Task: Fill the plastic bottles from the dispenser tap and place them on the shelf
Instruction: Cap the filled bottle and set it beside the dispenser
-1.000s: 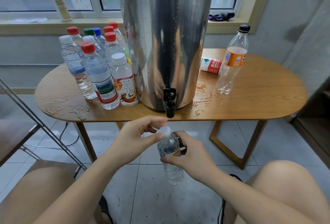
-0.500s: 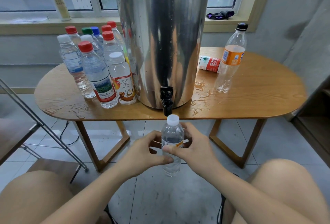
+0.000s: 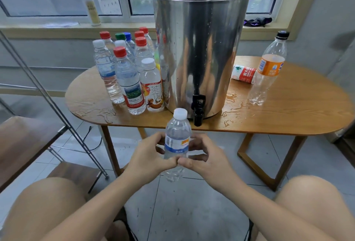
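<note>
Both hands are gripping one small clear bottle (image 3: 177,138) at its middle: the left hand (image 3: 151,156) is curling round the left side of the label, the right hand (image 3: 207,160) is curling round the right side, and the two thumbs are meeting across the front just under the label. It is standing upright between them with its white cap (image 3: 180,114) on, its neck rising above the fingers and its base hanging below them over the tiled floor. Its label is showing a barcode, a small yellow patch and a blue band whose white writing is too small to read. The cap is sitting just left of the black tap (image 3: 198,110) of the steel dispenser (image 3: 199,58), which is standing on the wet wooden table (image 3: 288,117). Left of the dispenser a cluster of capped bottles (image 3: 123,63) is standing; the nearest, a white-capped tea bottle (image 3: 153,88), is reading "茶π". To the right, a lying bottle (image 3: 244,74) is showing a red label with "农夫", and a black-capped bottle with an orange label (image 3: 269,67) is standing just beside it. At far left a metal-framed shelf (image 3: 25,138) is showing wooden boards.
</note>
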Available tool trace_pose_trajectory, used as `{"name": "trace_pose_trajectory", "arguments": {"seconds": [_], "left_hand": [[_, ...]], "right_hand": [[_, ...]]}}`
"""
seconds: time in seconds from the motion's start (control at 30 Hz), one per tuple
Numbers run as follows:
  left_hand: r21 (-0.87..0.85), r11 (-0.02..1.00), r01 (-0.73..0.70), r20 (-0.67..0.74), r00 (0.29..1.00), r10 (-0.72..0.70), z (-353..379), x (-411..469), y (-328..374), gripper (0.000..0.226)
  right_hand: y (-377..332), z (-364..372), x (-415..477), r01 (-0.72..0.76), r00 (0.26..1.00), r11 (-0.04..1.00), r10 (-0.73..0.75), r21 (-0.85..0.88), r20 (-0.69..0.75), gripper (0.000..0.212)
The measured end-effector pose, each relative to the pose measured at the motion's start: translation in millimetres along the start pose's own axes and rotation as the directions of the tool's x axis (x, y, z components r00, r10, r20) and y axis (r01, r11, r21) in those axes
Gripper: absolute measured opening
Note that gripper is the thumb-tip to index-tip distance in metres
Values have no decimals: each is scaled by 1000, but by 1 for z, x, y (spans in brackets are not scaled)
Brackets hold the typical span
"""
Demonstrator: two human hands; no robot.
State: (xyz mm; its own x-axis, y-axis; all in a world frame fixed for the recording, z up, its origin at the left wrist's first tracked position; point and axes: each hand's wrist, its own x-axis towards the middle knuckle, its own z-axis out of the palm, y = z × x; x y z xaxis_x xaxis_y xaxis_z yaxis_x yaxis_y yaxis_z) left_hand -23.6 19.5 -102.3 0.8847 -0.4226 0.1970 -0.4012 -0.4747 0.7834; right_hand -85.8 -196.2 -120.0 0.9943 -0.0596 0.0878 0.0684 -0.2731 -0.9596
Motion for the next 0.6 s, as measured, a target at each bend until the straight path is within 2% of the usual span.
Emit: {"name": "trace_pose_trajectory", "arguments": {"seconds": [0.1, 0.2, 0.43, 0.6], "left_hand": [[4, 1000, 28, -81, 996, -28, -31, 3, -2, 56], [3, 999, 38, -196, 980, -37, -65, 9, -2, 53], [-44, 996, 77, -412, 907, -88, -137, 28, -9, 46], [27, 999, 29, -528, 849, -10, -163, 48, -15, 38]], "right_hand": [[6, 6, 2, -35, 999, 999, 36, -32, 32, 75], [12, 11, 7, -54, 996, 996, 59, -72, 69, 63], [19, 24, 19, -84, 987, 982, 106, -169, 125, 45], [23, 30, 21, -124, 979, 974, 152, -190, 138, 39]]}}
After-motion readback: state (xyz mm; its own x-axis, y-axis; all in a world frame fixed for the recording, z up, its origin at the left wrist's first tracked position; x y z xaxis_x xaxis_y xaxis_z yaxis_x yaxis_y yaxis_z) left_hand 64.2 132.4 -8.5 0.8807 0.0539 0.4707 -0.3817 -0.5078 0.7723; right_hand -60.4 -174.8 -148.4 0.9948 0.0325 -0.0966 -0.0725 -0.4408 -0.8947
